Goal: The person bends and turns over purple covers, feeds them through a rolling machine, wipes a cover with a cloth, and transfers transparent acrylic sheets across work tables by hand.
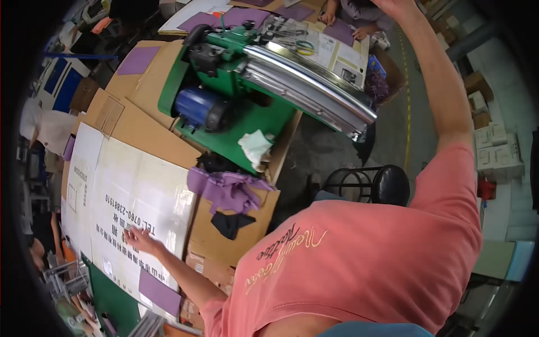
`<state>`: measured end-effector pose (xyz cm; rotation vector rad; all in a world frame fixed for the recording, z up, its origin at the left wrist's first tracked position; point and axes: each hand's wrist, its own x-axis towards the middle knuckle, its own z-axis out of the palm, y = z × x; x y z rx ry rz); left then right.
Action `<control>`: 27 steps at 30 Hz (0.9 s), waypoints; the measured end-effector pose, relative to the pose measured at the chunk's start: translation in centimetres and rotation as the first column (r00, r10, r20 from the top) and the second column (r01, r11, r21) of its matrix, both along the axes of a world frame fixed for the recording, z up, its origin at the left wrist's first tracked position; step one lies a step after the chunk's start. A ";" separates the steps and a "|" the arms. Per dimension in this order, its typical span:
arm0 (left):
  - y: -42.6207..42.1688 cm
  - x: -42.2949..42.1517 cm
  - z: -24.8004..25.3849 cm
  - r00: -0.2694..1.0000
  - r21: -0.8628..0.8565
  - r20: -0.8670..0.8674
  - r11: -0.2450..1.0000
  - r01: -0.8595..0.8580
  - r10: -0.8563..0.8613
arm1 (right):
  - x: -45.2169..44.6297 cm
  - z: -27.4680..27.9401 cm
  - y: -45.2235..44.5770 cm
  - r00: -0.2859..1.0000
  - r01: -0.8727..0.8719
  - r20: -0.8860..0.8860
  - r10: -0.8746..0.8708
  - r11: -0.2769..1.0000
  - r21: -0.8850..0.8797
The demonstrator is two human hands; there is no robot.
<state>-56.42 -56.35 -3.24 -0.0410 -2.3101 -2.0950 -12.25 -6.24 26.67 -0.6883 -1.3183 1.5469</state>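
My left hand [141, 239] is held over a white printed cardboard sheet [112, 191], its fingers apart and nothing in them. My right arm is raised at the upper right. Only part of my right hand [391, 5] shows at the top edge, and its fingers are cut off. Between my arms stands a green machine [236, 121] with a blue motor [199, 106] and long shiny rollers [309, 78]. Purple scraps [227, 188] and a black piece [230, 224] lie on brown cardboard near it. A flat purple piece [160, 292] rests at the white sheet's lower edge.
A round black stool [390, 185] stands right of the machine. Another person's hands [327, 18] are at purple material [339, 32] beyond the rollers. Green-handled scissors [305, 47] lie near them. White boxes [494, 151] line the far right. Other people are at the left.
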 end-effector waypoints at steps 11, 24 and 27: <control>2.9 28.2 -0.4 0.999 -0.302 0.019 0.952 0.046 -0.042 | 13.2 -24.8 21.2 0.863 -0.019 -0.410 -0.296 0.791 -0.612; -7.6 48.9 -6.6 0.932 -0.768 0.220 0.538 0.348 -0.289 | 2.4 -42.1 26.7 0.946 0.318 0.237 -0.222 0.787 -0.528; -7.4 50.0 -12.1 0.909 -0.678 0.363 0.611 0.409 -0.207 | 4.0 -40.5 24.5 0.841 0.205 0.541 -0.015 0.934 -0.292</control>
